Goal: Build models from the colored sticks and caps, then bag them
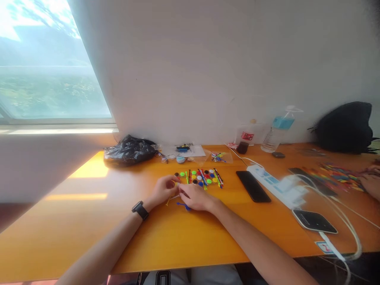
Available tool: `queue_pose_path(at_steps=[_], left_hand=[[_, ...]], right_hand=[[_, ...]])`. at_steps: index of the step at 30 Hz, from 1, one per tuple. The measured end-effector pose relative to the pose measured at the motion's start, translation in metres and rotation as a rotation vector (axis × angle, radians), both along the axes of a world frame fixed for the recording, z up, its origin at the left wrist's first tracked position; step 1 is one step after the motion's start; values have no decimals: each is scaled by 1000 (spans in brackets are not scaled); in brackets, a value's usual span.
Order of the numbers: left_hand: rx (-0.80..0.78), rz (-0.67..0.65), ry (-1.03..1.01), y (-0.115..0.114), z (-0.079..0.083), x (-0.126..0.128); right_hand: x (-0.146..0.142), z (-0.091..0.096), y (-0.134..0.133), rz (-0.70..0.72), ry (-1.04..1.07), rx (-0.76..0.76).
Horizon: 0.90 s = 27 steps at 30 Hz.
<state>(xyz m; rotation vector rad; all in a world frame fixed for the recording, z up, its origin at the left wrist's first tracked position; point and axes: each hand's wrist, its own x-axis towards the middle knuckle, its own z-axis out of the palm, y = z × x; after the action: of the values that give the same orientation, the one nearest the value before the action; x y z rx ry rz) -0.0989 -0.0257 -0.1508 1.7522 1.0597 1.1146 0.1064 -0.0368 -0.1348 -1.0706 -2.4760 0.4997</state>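
My left hand (164, 190), with a dark watch at the wrist, is closed in a pinch over the table. Right beside it, my right hand (194, 196) has its fingers drawn together, the fingertips of both hands meeting. A thin yellow plastic stick (168, 202) pokes out below my left fingers, and a whitish stick (175, 197) shows between the hands. What the right fingertips pinch is hidden. Just under my right hand lies a blue plastic piece (184, 206). Beyond the hands are rows of coloured round pieces (199, 178) and slim coloured sticks (218, 178).
A black phone (253, 186) and a white power strip (273, 183) with cables lie to the right, near a power bank (314, 221). Along the wall stand a black plastic bag (130, 150) and a bottle (270, 139). Another person's hand (371, 181) touches coloured sticks (341, 176).
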Motion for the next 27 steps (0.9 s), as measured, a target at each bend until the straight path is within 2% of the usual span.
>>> queue_pose_path(at_steps=[11, 27], left_hand=[[-101, 7, -32, -2, 7, 1], [-89, -8, -11, 0, 4, 0]], right_hand=[[2, 3, 0, 25, 34, -54], [0, 2, 1, 1, -3, -43]])
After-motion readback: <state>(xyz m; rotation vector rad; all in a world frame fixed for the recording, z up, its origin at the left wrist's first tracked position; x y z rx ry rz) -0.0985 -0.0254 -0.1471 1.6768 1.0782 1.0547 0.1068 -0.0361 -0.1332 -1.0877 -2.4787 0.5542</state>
